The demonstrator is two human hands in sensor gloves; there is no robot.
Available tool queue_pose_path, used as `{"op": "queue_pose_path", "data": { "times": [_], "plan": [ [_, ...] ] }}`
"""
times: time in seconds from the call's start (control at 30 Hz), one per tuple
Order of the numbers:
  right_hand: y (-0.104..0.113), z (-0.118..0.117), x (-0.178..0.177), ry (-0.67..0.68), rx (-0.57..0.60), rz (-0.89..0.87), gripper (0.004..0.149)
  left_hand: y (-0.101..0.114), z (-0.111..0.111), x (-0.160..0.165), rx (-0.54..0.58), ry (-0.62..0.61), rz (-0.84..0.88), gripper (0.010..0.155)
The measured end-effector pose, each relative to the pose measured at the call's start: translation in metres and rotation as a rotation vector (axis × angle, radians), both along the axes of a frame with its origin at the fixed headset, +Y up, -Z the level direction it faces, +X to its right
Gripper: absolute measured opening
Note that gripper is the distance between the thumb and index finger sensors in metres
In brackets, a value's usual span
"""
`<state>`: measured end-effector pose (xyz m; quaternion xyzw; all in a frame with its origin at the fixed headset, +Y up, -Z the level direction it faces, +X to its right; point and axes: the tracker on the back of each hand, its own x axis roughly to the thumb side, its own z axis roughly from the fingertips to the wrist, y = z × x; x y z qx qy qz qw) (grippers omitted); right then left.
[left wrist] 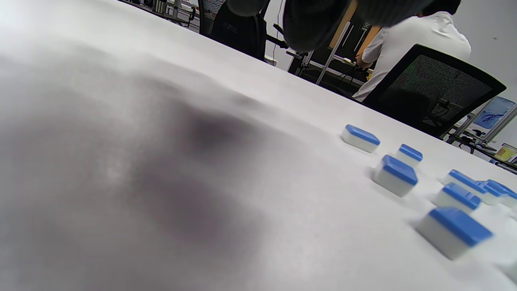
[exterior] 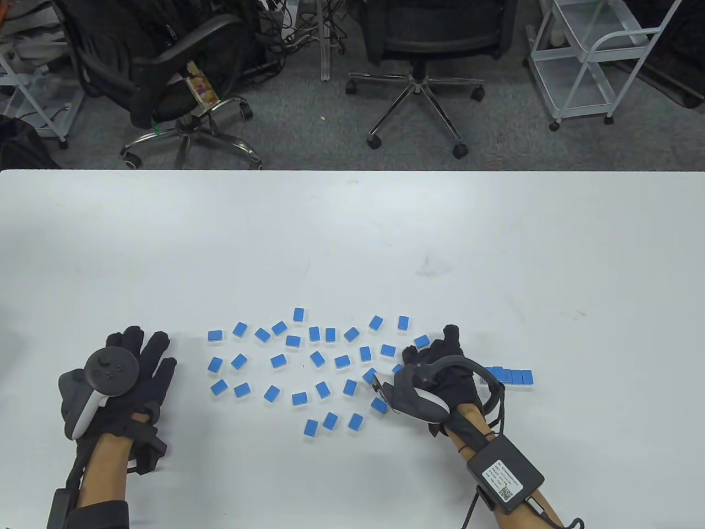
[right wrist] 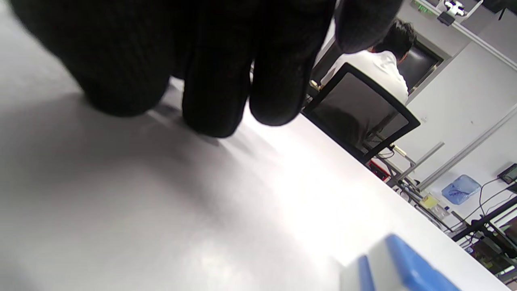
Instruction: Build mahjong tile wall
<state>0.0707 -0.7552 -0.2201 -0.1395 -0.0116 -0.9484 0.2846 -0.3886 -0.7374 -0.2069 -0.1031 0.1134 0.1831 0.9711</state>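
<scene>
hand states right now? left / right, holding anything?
Left hand: open, fingers spread flat on the table, holding nothing.
Right hand: over the scattered tiles, fingers curled; whether it holds a tile cannot be told.

Tiles (exterior: 279,361) glossy, probably plastic — table (exterior: 352,237) smooth, matt.

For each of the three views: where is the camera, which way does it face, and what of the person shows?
Table view: high, looking down; left hand, right hand, scattered tiles, short tile row.
Left wrist view: skims the table; fingertips on top; shares the scattered tiles.
Right wrist view: low; curled fingers; one tile near.
</scene>
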Motion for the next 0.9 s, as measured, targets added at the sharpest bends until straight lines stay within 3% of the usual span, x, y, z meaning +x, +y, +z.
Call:
{"op": "queue_pose_path", "data": {
  "times": [0.2,0.57,0.63,0.7,0.77,0.9],
  "plan": [
    [0.001,0.000,0.002,-0.002,-0.045,-0.092,0.059,0.000,0.000,0.000,-0.002,0.000,0.002,0.064],
    [0.009,0.001,0.007,0.011,-0.045,-0.043,0.055,-0.001,-0.001,0.000,-0.003,-0.001,0.008,0.065],
    [0.040,0.000,0.026,-0.036,0.032,-0.092,0.055,-0.001,0.000,-0.001,-0.002,0.001,0.012,0.065],
    [0.071,-0.002,0.057,-0.111,0.077,-0.302,0.055,0.000,0.000,-0.001,0.002,0.002,0.015,0.065],
    [0.089,-0.002,0.090,-0.207,0.099,-0.433,0.055,0.000,0.000,-0.001,0.002,0.004,0.017,0.065],
    [0.085,0.004,0.147,-0.330,0.164,-0.362,0.055,0.000,0.000,0.000,0.005,-0.001,0.012,0.064]
  ]
}}
